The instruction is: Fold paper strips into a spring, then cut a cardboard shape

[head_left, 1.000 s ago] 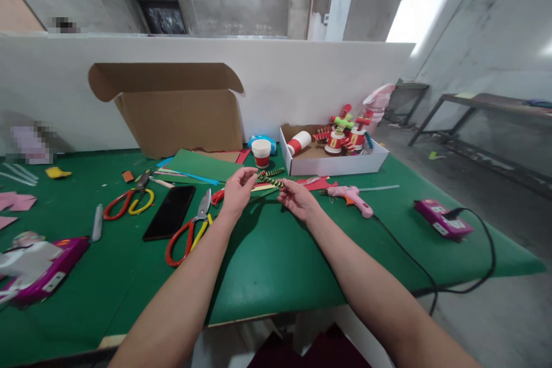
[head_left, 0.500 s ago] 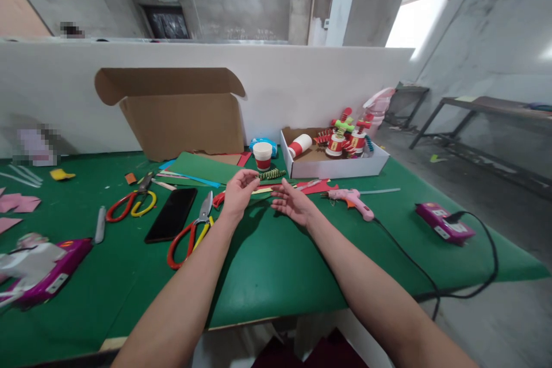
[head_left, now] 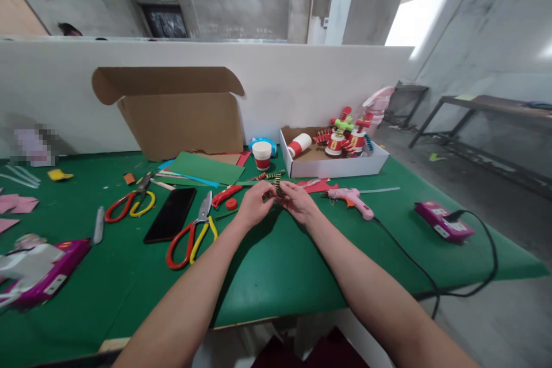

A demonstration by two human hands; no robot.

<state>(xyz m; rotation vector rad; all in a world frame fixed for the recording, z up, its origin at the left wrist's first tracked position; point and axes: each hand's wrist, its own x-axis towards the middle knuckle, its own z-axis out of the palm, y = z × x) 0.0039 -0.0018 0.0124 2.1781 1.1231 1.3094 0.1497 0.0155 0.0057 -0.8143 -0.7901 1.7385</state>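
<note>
My left hand [head_left: 257, 204] and my right hand [head_left: 297, 201] meet over the middle of the table, fingers closed. Between their fingertips they hold a small zigzag-folded paper spring [head_left: 277, 183], standing roughly upright; its lower end is hidden by the fingers. Just behind it on the table lies another folded paper strip [head_left: 262, 176]. A red-and-white paper cup [head_left: 262, 155] stands beyond the hands. To the left of my left hand are a red-handled tool [head_left: 226, 196], a small round red piece [head_left: 232, 204] and large scissors [head_left: 202, 218] with red and yellow handles.
A white box [head_left: 338, 169] with decorated cups stands back right. The pink glue gun [head_left: 351, 198] lies right of my hands, near a purple box [head_left: 444, 222] with a black cable. Coloured paper sheets [head_left: 211, 168], a phone [head_left: 170, 215] and smaller scissors [head_left: 138, 198] lie left.
My hands have come together, and the left has moved right and slightly down. A folded paper spring now stands between the fingertips. The red-handled tool and round red piece are uncovered.
</note>
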